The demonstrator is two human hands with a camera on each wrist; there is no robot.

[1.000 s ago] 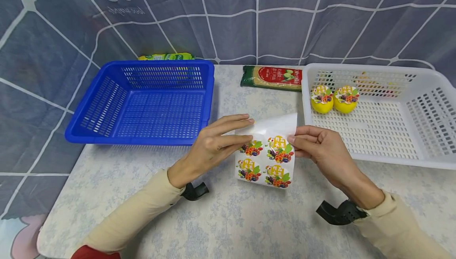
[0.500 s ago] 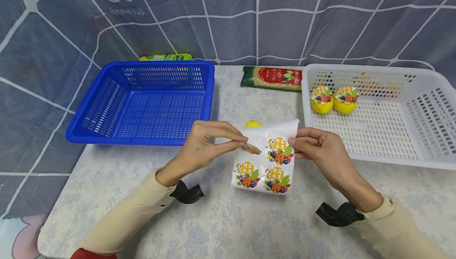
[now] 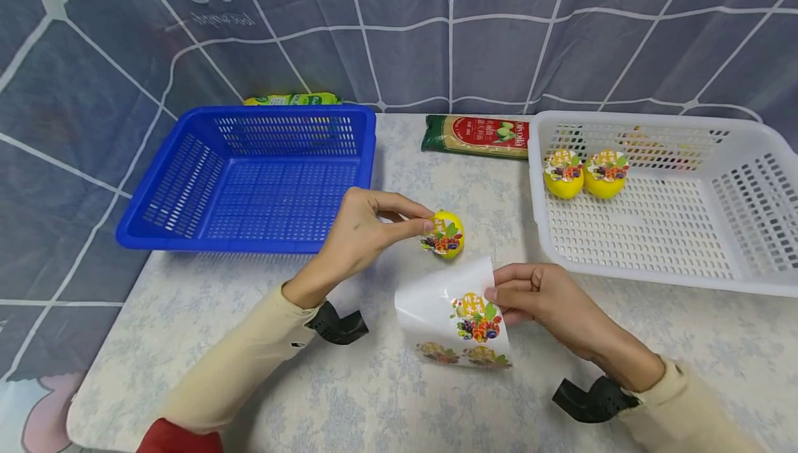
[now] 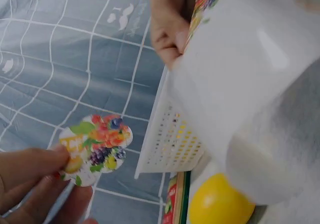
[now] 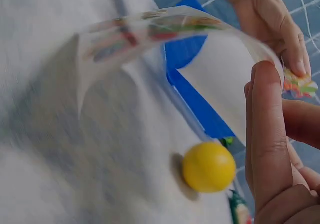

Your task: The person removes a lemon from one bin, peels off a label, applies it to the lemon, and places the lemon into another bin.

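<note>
My left hand (image 3: 427, 221) pinches a round fruit sticker (image 3: 442, 240) between thumb and fingers, right over a small yellow ball (image 3: 450, 226) on the table. The left wrist view shows the sticker (image 4: 95, 149) still held in the air, apart from the ball (image 4: 220, 204). My right hand (image 3: 494, 296) pinches the right edge of a curled white sticker sheet (image 3: 436, 307) nearer to me. The sheet carries one sticker facing up and two more along its lower edge. In the right wrist view the sheet (image 5: 215, 78) arches above the ball (image 5: 208, 167).
An empty blue basket (image 3: 249, 176) stands at the left. At the right, a white basket (image 3: 673, 269) holds two stickered yellow balls (image 3: 564, 174) (image 3: 605, 173). A red and green packet (image 3: 476, 136) lies at the back. A green packet (image 3: 293, 99) shows behind the blue basket.
My left hand peeled a sticker off the sheet and carried it back to the yellow ball. My right hand drew the sheet down toward me, and it curled.
</note>
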